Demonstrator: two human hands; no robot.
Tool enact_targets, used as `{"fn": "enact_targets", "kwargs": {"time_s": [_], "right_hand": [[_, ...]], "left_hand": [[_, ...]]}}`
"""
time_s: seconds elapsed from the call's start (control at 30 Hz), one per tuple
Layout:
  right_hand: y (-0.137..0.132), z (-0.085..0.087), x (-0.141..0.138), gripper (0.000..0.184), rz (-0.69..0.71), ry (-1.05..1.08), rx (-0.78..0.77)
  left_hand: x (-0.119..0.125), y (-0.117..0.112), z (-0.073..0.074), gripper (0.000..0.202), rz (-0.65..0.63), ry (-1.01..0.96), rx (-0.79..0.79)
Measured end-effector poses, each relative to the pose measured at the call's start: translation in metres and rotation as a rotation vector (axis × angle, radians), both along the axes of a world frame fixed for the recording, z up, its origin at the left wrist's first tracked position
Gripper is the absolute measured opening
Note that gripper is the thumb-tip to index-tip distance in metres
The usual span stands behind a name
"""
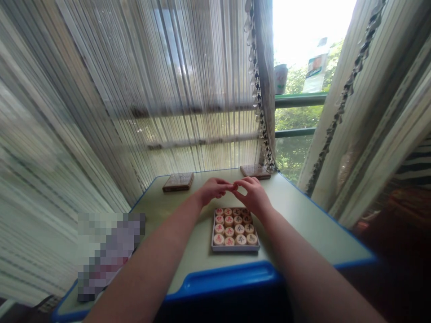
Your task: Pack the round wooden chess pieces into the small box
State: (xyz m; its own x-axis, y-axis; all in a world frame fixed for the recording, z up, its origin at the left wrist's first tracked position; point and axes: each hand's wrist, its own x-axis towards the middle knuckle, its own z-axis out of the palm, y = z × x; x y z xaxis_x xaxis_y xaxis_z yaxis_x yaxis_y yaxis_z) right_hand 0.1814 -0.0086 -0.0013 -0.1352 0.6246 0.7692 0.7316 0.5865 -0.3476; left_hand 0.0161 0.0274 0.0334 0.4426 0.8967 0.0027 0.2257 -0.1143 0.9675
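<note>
Above the far end of a shallow open box (235,248) on the table, my two hands meet at the fingertips. My left hand (214,189) reaches in from the left, its fingers pressed together and pointing right. From the other side, my right hand (253,193) curls thumb and forefinger into a pinch against them. Whatever lies between the fingertips is too small or hidden to make out. Round wooden Chinese chess pieces (239,229) fill the box in rows, red characters on the left and black on the right. My right hand partly covers the far right corner.
Flat brown boxes stand at the table's back left (178,181) and back right (255,172). A blurred-out purple-grey object (112,255) lies at the left. The pale table (303,229) has a blue edge. Striped curtains (202,67) hang behind; a can (280,79) stands by the window.
</note>
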Motion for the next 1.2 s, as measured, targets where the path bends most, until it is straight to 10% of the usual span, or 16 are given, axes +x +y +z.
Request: {"fn": "enact_targets", "kwargs": {"time_s": [0.23,0.53,1.2], "right_hand": [[-0.003,0.005,0.001,0.016,-0.019,0.031,0.008],[-0.022,0.012,-0.001,0.016,0.128,0.081,-0.096],[-0.089,-0.006,-0.016,0.018,0.211,-0.045,-0.314]], "left_hand": [[-0.012,-0.011,0.001,0.043,0.184,0.131,0.126],[-0.03,-0.024,-0.037,0.038,0.687,0.232,0.139],[-0.033,-0.031,-0.056,0.032,0.67,0.19,0.263]]}}
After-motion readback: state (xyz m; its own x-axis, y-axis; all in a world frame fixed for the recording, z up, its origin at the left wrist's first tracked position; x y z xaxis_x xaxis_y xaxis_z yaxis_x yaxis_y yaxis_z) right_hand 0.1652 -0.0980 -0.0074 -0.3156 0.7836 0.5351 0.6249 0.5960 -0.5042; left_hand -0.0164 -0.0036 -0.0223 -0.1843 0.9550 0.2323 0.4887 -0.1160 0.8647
